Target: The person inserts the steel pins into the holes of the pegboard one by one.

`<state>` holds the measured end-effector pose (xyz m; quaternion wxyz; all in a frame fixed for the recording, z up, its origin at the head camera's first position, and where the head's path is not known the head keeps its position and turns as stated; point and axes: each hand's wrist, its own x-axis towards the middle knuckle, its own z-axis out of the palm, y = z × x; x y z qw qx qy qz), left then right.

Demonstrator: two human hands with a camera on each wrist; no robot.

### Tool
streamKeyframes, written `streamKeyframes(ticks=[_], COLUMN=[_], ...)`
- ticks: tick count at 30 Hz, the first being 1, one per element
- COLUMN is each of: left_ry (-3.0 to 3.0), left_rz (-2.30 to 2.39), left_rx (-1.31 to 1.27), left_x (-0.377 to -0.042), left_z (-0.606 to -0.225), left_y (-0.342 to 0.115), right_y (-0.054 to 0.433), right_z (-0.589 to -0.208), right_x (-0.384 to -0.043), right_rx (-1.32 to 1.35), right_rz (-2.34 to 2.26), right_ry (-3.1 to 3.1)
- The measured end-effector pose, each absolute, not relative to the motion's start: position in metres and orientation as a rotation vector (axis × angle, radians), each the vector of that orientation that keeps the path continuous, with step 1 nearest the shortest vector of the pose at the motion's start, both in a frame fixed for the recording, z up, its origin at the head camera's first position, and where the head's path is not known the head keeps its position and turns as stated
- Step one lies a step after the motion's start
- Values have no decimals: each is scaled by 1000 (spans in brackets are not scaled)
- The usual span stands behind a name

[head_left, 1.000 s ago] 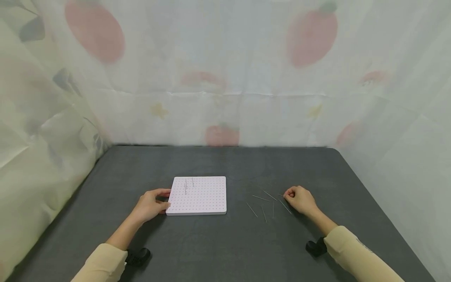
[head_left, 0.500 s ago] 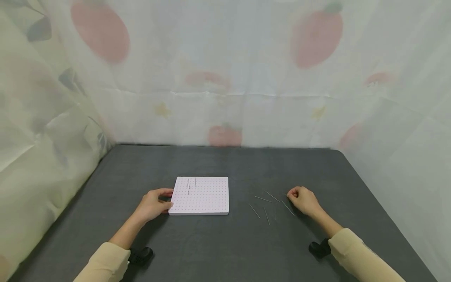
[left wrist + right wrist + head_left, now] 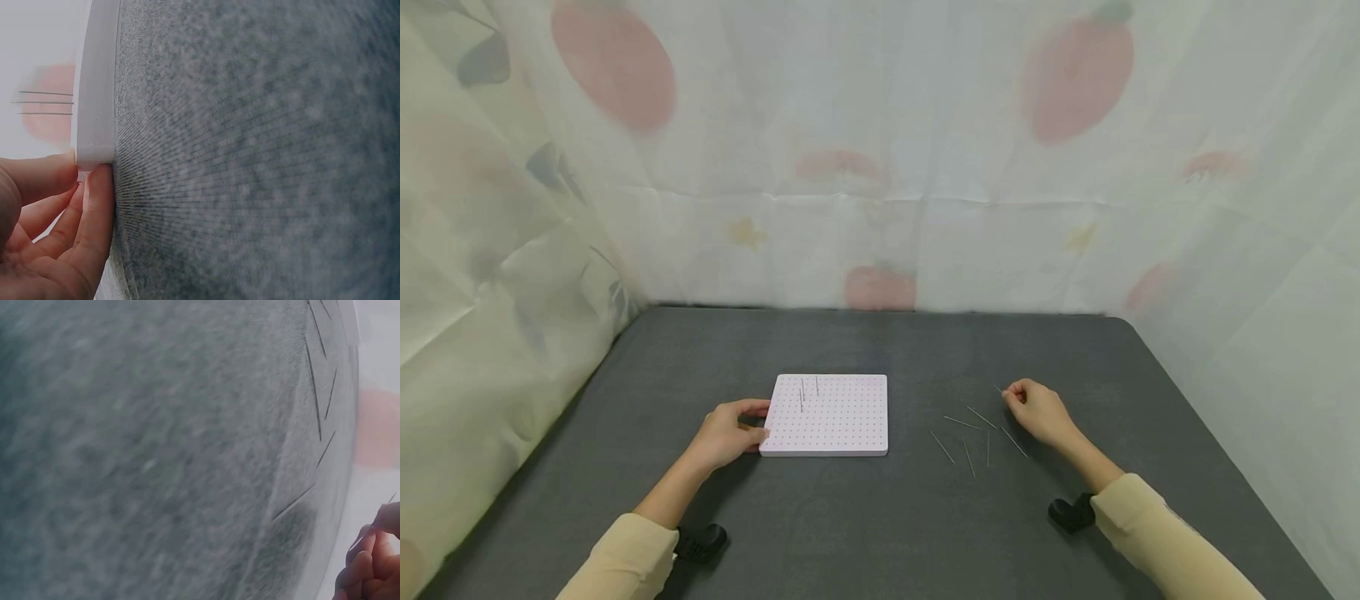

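My left hand (image 3: 722,435) holds the left edge of a white pegboard (image 3: 850,417) covered in small holes, which lies flat on the table. In the left wrist view the thumb and fingers (image 3: 94,219) meet at the board's corner. Three thin metal pins (image 3: 801,402) stand upright in its upper left part. Right of the loose pins, my right hand (image 3: 1039,411) pinches one thin metal pin (image 3: 393,497) between thumb and fingertips; its tip pokes out past the fingers. Several loose pins (image 3: 961,422) lie scattered on the table between the board and this hand.
A dark grey cloth covers the table (image 3: 865,517). Pale curtains with fruit prints (image 3: 880,250) hang behind it and along both sides. A black wrist camera (image 3: 702,543) is strapped to the left wrist, another (image 3: 1071,513) to the right.
My right hand has lifted from the table and moved slightly up and left, with the pin now showing at its fingertips. The left hand and board have stayed put; the head view shifted slightly.
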<state>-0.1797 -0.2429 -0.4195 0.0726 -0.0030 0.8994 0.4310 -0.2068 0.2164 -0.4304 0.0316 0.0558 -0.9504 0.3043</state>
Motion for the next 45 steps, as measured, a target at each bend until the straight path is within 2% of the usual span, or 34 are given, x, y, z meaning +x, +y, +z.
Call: streamKeyframes(ticks=[45], left_ry=[2700], left_rz=[1305], left_rx=[-10], left_x=[-180], left_z=[-419], left_y=[-243], right_y=[116], right_z=[-404], right_x=[-223], right_rx=[470], right_rz=[1228], right_ry=[-2745])
